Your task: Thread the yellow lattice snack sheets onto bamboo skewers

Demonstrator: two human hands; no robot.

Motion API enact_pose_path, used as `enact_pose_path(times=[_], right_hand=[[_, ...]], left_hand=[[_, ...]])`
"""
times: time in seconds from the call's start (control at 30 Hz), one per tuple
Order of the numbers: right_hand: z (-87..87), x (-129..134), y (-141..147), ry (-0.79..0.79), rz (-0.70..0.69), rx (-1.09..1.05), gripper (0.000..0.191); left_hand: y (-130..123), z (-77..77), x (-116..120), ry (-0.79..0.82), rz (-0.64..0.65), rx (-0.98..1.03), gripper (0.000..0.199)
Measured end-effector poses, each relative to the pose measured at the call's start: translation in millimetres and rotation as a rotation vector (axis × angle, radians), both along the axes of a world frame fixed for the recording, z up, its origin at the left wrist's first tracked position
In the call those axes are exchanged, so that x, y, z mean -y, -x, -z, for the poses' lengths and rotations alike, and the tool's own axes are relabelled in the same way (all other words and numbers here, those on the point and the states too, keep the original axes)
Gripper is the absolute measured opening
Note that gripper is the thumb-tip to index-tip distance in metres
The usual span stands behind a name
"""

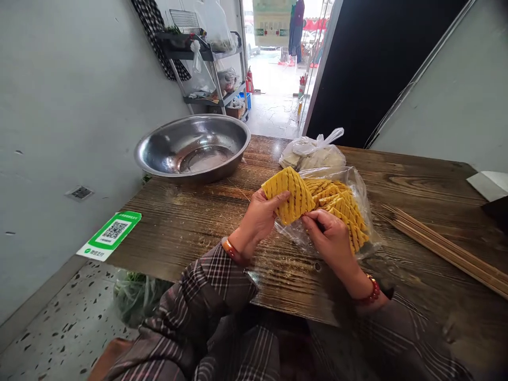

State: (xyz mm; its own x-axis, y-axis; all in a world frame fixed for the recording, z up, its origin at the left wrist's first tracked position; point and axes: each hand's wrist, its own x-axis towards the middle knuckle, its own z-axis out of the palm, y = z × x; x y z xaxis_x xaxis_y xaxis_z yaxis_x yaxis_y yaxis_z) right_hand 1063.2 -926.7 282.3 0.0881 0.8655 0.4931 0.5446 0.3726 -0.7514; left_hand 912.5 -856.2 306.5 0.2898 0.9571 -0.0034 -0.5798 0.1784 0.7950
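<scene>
A flat yellow piece of scored tofu [291, 185], cut with rows of diagonal slits, is held up above the table. My left hand [264, 211] grips it from the left, thumb laid across its face. At its lower right corner, the thumb and fingers of my right hand [327, 233] are pinched together on the edge; whether anything thin is also between them is hidden. Just behind my right hand, several more scored tofu pieces [351, 214] lie in an opened clear plastic bag [369, 227] on the wooden table [190, 227].
A wide steel basin [194, 172] stands at the back left. Behind the opened bag sits a knotted bag [317, 153] of pale pieces. Long thin bamboo skewers [444, 246] lie at right. A green QR card [111, 233] rests at the left edge. A shelf cart [206, 55] stands beyond.
</scene>
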Motion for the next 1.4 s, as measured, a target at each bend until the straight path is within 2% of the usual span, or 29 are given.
enact_pose_path(times=[0.17, 0.37, 0.63, 0.87, 1.4], right_hand=[[0.4, 1.9, 1.6, 0.014, -0.022, 0.005, 0.018], [4.9, 1.7, 1.8, 0.02, -0.036, 0.006, 0.018], [8.5, 0.2, -2.2, 0.025, -0.039, 0.018, 0.015], [14.8, -0.5, 0.5, -0.011, -0.044, 0.021, 0.016], [12.3, -1.9, 1.0, -0.04, -0.015, 0.0, 0.015]], left_hand=[[8.8, -5.0, -4.9, -0.008, -0.025, 0.024, 0.035], [9.2, -3.8, -4.8, -0.029, 0.034, 0.018, 0.038], [12.3, -3.0, -9.4, 0.008, -0.074, 0.077, 0.036], [13.0, -5.2, -8.9, 0.027, -0.079, 0.093, 0.039], [9.1, 1.4, -8.4, 0.034, -0.014, 0.139, 0.037]])
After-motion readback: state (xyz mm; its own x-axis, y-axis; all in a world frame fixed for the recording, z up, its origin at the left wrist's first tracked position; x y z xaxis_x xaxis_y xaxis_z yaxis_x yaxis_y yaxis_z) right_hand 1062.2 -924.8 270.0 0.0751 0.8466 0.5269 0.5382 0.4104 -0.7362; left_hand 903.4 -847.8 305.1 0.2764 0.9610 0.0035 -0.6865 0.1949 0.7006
